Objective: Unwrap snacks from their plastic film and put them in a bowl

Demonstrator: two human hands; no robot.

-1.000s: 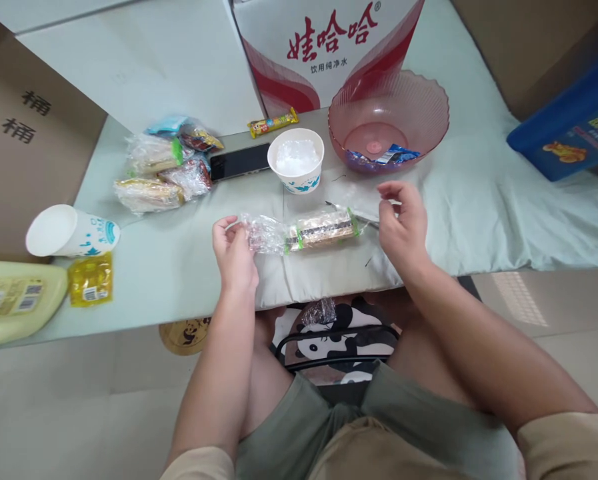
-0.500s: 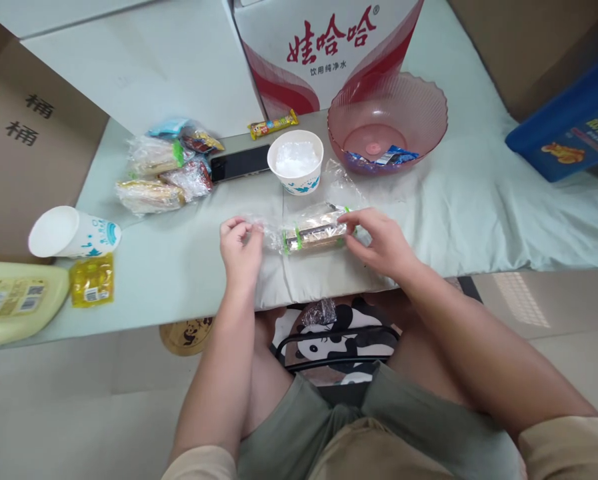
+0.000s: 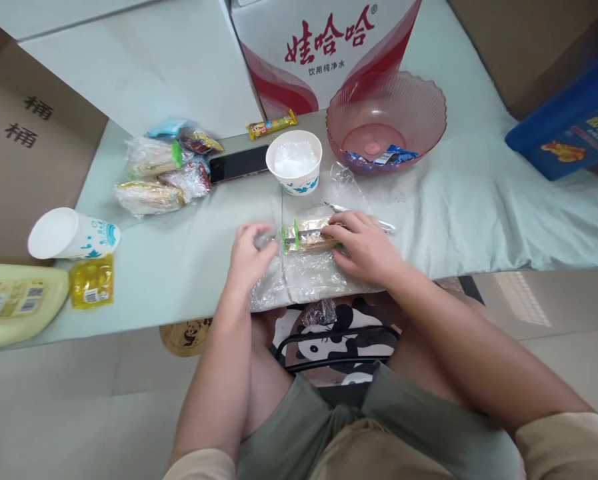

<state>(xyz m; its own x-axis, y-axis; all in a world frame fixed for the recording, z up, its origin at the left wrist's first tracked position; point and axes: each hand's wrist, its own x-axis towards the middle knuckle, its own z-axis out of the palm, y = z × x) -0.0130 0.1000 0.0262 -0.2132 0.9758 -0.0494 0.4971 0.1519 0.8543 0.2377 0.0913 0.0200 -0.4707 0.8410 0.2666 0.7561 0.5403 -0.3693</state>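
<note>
On the cloth lies a bundle of gold snack packs [image 3: 306,235] with green ends and a dark band, on a sheet of clear plastic wrap [image 3: 309,268]. My right hand [image 3: 363,247] holds the bundle's right part, fingers over the top and thumb at the near side. My left hand [image 3: 251,257] is by the bundle's left end, fingers curved and apart, holding nothing I can see. A white pen [image 3: 386,225] lies just behind my right hand, partly hidden. Behind the bundle stands a paper cup [image 3: 299,183] with crumpled clear plastic in it.
A pink bowl [image 3: 439,113] holds blue wrappers. Left of the cup are a phone [image 3: 239,163], a yellow snack stick [image 3: 272,125] and several wrapped packs [image 3: 151,197]. Another paper cup [image 3: 73,233], a yellow packet [image 3: 92,281] and a jug [image 3: 19,303] stand far left. Boxes line the back.
The plastic wrap has come down from around the bundle and lies spread toward the front edge. My left hand has let go of it. My right hand has moved left over the bundle, uncovering the pen.
</note>
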